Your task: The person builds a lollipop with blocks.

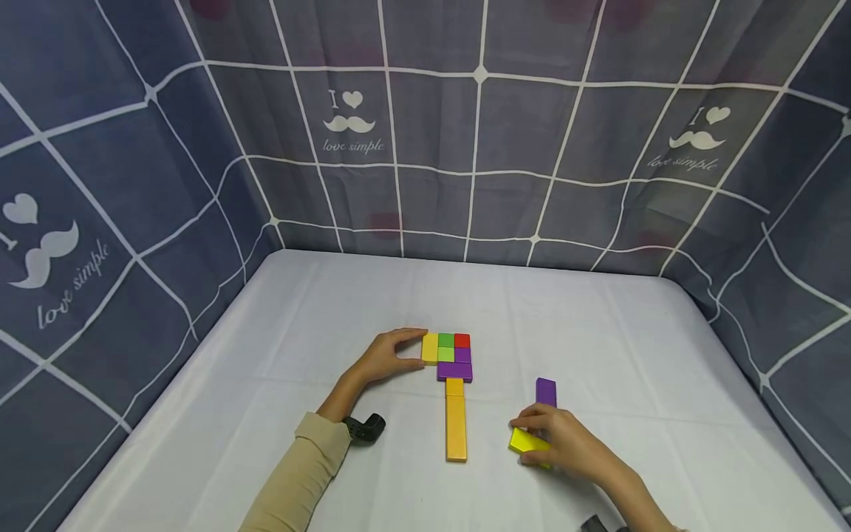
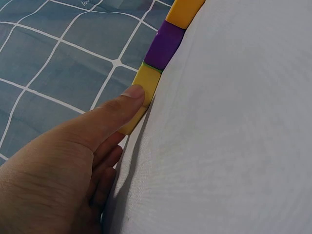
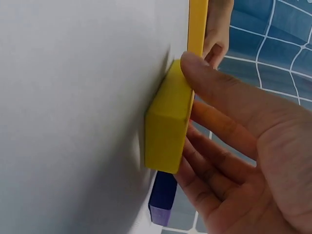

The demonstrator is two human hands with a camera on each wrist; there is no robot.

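My left hand (image 1: 382, 358) pinches a small yellow block (image 1: 429, 349) at the left end of a flat block arrangement, thumb on its near side. Beside that block lie green blocks (image 1: 446, 340), a red block (image 1: 462, 340) and purple blocks (image 1: 455, 372). A column of orange blocks (image 1: 456, 428) runs from them toward me. To the right, my right hand (image 1: 568, 441) grips a longer yellow block (image 3: 168, 139) between thumb and fingers, its far end partly covered by the hand in the head view. Just beyond this hand lies a loose purple block (image 1: 546, 391).
A white cloth (image 1: 319, 295) covers the table. Dark grey curtains (image 1: 432, 199) with white grid lines stand along its back and sides. A black wrist device (image 1: 367, 428) sits on my left wrist, below a beige sleeve (image 1: 299, 465).
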